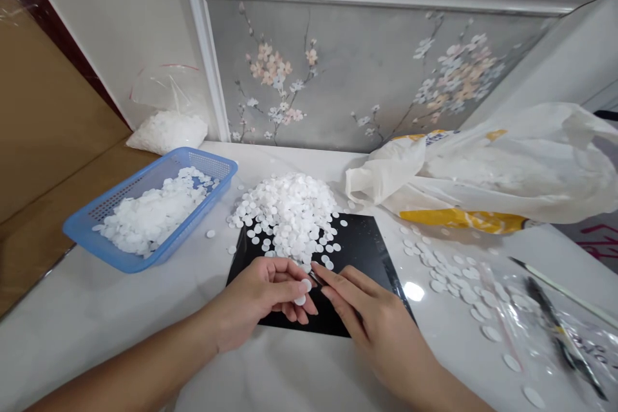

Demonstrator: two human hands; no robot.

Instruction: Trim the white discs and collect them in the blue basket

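Observation:
My left hand is closed in a pinch, with a couple of small white discs between thumb and fingers. Beside it, my right hand grips a slim metal tool; the fingers cover most of it, so its kind is unclear. Its tip is close to my left fingertips. Both hands are over a black sheet on the white table. A heap of white discs covers the sheet's far left part and spreads onto the table behind.
A blue plastic basket of white discs stands left, with a filled clear bag behind. At right lie a white and yellow plastic bag, scattered discs, a black pen-like tool and a thin white stick. A framed panel backs the table.

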